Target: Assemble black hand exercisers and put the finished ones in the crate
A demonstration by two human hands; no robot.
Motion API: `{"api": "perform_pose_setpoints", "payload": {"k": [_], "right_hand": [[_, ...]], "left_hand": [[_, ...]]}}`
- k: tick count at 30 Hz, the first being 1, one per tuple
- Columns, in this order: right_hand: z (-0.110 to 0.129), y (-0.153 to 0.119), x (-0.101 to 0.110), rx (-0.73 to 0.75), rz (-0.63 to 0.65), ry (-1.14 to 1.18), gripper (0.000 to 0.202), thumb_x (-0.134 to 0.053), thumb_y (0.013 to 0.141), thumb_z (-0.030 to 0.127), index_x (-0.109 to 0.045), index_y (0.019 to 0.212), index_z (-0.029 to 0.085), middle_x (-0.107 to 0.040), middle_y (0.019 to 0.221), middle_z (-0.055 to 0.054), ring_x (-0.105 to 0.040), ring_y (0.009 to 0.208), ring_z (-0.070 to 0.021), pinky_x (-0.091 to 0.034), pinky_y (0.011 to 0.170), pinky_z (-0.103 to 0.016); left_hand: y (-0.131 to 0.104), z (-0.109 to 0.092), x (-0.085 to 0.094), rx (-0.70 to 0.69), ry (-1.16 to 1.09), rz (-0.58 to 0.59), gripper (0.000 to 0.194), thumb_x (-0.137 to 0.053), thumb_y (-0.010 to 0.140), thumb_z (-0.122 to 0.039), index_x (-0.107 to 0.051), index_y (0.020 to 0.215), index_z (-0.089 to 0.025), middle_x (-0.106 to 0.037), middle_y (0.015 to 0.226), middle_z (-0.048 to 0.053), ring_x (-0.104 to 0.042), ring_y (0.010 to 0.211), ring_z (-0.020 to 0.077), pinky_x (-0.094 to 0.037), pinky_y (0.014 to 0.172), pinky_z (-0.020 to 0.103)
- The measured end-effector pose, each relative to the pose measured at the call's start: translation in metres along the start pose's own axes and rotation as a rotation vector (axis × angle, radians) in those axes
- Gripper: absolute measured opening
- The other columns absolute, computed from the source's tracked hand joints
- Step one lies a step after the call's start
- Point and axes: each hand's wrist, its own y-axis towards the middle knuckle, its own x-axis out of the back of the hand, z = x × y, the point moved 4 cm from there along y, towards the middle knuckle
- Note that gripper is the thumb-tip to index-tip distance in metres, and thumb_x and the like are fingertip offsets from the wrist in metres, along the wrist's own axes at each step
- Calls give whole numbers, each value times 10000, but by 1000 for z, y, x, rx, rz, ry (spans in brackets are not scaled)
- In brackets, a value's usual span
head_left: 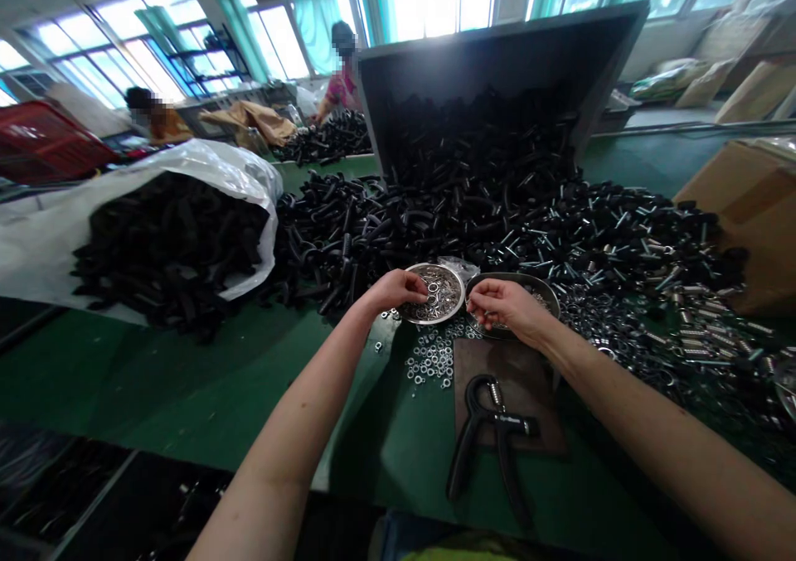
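My left hand [401, 288] is over the left side of a round metal bowl [461, 297] of small metal parts, its fingertips pinched together at the contents. Over a second, darker bowl [553, 283] just to the right, my right hand [501, 302] has its thumb and fingers closed. Whatever either hand holds is too small to make out. Below the hands, a black hand grip with a spring [476, 428] lies partly on a brown board [466, 358]. Small metal rings [429, 362] are scattered left of the board.
Black handles [398, 221] are heaped behind the bowls, spilling from a tilted grey bin [497, 55]. A plastic bag [254, 188] of black parts lies left. Springs [709, 337] and a cardboard box [759, 221] are right. Two people sit beyond the green table [186, 403].
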Motion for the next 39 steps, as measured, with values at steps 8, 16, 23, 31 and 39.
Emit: {"api": "perform_pose_setpoints", "payload": {"k": [8,16,23,31,39], "right_hand": [[-4,-4,3,39,2,-49,253,-664,736,396,-542,748,175,-588,683,8,-494,521,-77,-389,436,-211],[2,-8,0,119,-40,-248,134,-611,750,286,-560,810,179,-555,633,27,-496,518,-91,-397,451,-233],[4,-13,-3,168,-20,-374,89,-548,795,256,-564,849,187,-549,612,29,-496,504,-90,-393,469,-242],[-6,-19,6,93,-85,-430,121,-551,791,285,-561,856,184,-547,604,28,-502,496,-101,-397,454,-248],[-18,-26,9,-8,-127,62,249,-669,735,402,-558,797,188,-583,697,19,-491,524,-78,-366,448,-217]], "left_hand": [[6,1,2,0,22,83,152,-710,632,-248,-702,748,-151,-685,732,20,-587,689,144,-437,692,258],[0,-7,-6,-14,-67,78,152,-697,646,-203,-657,779,-142,-665,757,14,-591,709,129,-458,722,261],[-11,-13,-4,-13,-2,79,193,-712,653,-254,-673,806,-144,-670,757,16,-592,692,127,-454,658,236],[25,-17,-6,2,369,-185,197,-606,762,-279,-713,888,-173,-708,866,43,-612,781,163,-441,699,249],[50,-39,-38,56,586,-132,178,-637,706,-210,-739,851,-203,-711,884,87,-629,882,250,-441,813,317]]}}
